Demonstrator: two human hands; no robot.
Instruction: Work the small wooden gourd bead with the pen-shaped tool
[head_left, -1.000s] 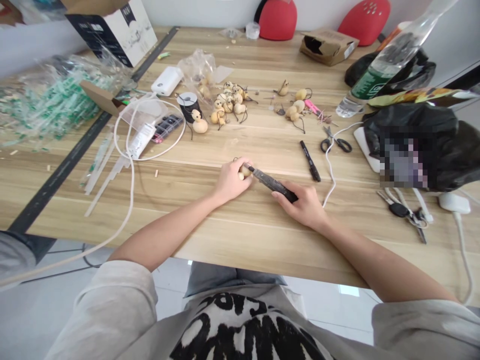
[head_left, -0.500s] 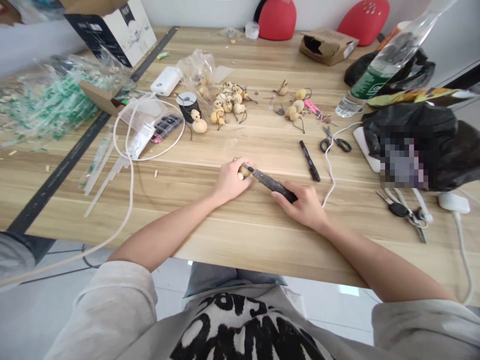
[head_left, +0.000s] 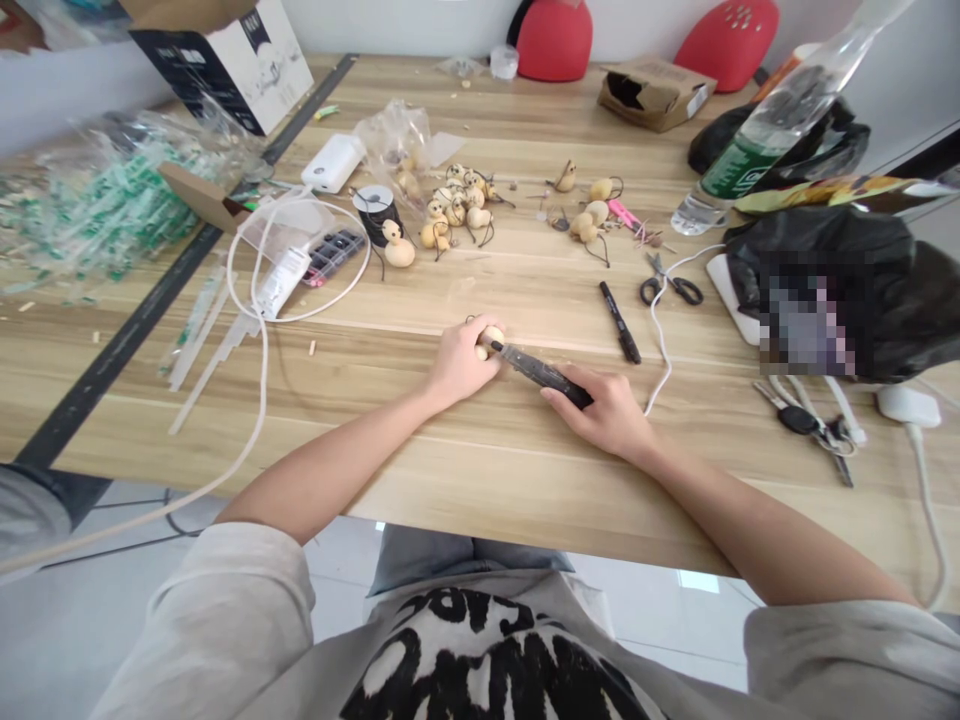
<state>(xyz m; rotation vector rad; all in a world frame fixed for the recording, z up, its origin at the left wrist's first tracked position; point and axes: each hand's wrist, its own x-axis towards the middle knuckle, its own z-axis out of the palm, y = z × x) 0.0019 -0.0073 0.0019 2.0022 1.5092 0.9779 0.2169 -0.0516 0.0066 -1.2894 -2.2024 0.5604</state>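
Held gourd [head_left: 493, 335] in left fingers [head_left: 471, 330] | gripped dark tool [head_left: 541, 371] in right fingers [head_left: 598, 382], end at gourd | had marker [head_left: 619, 322] nearby, scissors [head_left: 687, 291] crossed by white cable [head_left: 655, 315]

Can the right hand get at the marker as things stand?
Probably yes: the marker lies just beyond the right hand and nothing covers it, though that hand would likely have to put down its tool first.

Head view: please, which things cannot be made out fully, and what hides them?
All in the head view:
Small gourd: partly behind the left hand and the tip of the dark tool.
Tool's rear: covered by the right hand.
Plastic bottle: top cut off by the upper edge.
Black bag: partly hidden by a pixelated patch.
Any markings on the tool: too small.
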